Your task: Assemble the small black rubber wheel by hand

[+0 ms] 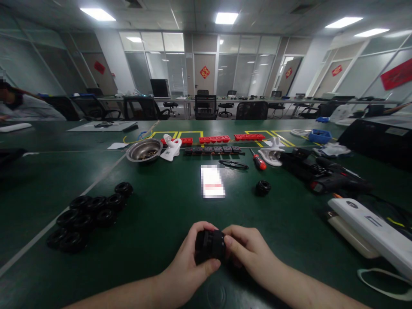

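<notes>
Low in the head view, my left hand (pixel 189 262) is closed around a black ribbed wheel (pixel 209 245), thumb below and fingers above. My right hand (pixel 249 253) grips the same wheel at its right side, with thumb and fingers pressed on the rim; some fingertips are hidden behind it. Farther off to the right lies another black wheel (pixel 263 187), apart from both hands. On the left, several black tires (pixel 84 221) lie in a close group on the green table (pixel 154 214). A bright paper or screen (pixel 212 181), blurred out, lies beyond my hands.
Across the back sit a metal bowl (pixel 141 151) with small parts, white plastic pieces (pixel 171 148), red trays (pixel 214 139) and a row of black blocks (pixel 212 150). A screwdriver (pixel 259 162), power drill (pixel 331 178) and white device (pixel 373 227) are on the right.
</notes>
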### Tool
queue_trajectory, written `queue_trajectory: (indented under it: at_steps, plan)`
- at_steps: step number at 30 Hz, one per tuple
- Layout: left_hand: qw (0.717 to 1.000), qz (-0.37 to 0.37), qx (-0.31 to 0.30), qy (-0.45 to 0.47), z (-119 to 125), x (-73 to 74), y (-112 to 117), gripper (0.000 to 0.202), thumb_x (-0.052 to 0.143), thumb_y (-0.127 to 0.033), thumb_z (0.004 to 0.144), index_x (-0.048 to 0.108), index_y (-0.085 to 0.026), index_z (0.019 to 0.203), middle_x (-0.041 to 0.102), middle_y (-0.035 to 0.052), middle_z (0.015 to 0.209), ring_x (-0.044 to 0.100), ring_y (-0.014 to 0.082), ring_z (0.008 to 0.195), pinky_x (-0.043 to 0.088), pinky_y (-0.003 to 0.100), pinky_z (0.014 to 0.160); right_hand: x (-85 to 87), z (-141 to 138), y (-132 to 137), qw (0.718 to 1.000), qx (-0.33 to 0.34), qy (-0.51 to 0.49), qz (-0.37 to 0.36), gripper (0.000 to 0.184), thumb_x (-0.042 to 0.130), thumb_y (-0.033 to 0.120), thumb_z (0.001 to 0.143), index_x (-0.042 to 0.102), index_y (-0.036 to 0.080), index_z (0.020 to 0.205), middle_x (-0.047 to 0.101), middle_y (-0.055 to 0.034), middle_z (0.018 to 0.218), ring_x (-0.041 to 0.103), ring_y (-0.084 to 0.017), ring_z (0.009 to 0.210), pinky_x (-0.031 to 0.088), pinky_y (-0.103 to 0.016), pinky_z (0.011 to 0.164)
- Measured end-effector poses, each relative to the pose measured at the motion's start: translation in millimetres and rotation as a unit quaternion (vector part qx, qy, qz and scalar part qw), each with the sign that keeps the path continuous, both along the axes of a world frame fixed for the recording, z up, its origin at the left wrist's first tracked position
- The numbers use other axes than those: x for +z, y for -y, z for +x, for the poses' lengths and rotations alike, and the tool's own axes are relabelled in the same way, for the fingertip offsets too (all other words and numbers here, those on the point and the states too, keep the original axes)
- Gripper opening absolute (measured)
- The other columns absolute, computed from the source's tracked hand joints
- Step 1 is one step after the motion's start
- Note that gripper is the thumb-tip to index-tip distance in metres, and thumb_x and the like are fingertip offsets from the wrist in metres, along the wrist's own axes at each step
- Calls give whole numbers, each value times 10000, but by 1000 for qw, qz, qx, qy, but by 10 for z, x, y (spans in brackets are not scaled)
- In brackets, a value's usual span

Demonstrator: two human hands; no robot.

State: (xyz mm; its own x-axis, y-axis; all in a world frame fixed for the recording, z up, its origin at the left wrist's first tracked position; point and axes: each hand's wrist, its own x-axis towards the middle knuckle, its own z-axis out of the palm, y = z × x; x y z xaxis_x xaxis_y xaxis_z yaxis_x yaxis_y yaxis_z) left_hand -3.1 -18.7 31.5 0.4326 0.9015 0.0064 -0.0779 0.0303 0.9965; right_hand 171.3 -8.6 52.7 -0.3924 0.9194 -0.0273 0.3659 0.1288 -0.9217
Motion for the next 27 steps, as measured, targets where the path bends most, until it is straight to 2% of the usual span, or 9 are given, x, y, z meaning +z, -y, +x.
queue_trajectory:
  at_steps: [2,5,10,12,15,17,21,24,27]
  plan:
    - [1000,7,-12,-10,-14,-21,-12,466,623,-334,696,373,-231,1075,455,56,1069,457,226,998,354,369,858,32,-5,20,1000,-2,18,23,273,420,378,824,572,155,789,554,3,609,504,-102,502,388,-212,466]
    - [999,-7,-29,11,-23,-58,-52,552,618,-436,670,350,-220,1101,451,68,1066,461,234,986,367,371,837,71,-7,48,997,-8,35,66,178,463,271,813,555,185,938,614,-23,786,564,-137,673,446,-249,603]
    - [998,-43,1,39,3,-70,-95,485,615,-425,678,387,-205,1046,474,44,974,476,213,933,376,347,803,66,13,116,983,17,54,172,323,505,172,776,480,236,1092,563,-49,1053,528,-181,932,437,-318,806]
    - [997,-57,12,40,15,-51,-89,461,631,-387,675,395,-208,1028,480,35,963,475,209,933,376,337,801,53,24,141,980,21,55,190,397,498,157,770,431,248,1150,531,-58,1100,509,-190,961,440,-327,811]
    - [997,-64,24,32,26,-22,-68,469,637,-349,675,379,-219,1044,487,34,974,484,212,932,382,335,794,33,30,134,987,-18,42,153,507,534,219,749,342,243,1217,519,-73,1072,540,-161,769,483,-300,657]
    - [997,-62,44,25,31,-10,-57,477,631,-316,684,355,-232,1064,484,33,986,491,209,929,384,334,792,8,26,92,993,-56,-1,105,467,521,301,759,348,221,1185,523,-70,1014,519,-128,653,476,-258,536]
    - [996,-60,67,8,46,-10,-52,475,614,-215,689,340,-247,1076,462,37,1037,497,208,949,382,344,821,-75,-1,-24,994,-50,-77,-58,361,421,460,789,436,185,1023,532,5,709,453,-78,449,377,-171,330]
    - [997,-49,64,-16,55,-25,-53,463,602,-157,680,364,-237,1069,450,52,1080,482,219,991,374,362,857,-127,-25,-61,990,-30,-89,-107,364,448,464,770,481,161,969,524,29,642,414,-46,369,352,-165,325]
    - [997,-35,55,-29,51,-53,-56,495,599,-157,689,345,-238,1106,430,67,1125,466,220,1019,365,375,883,-135,-40,-44,991,-26,-101,-87,334,479,390,769,477,157,1009,520,33,632,460,-63,404,382,-186,372]
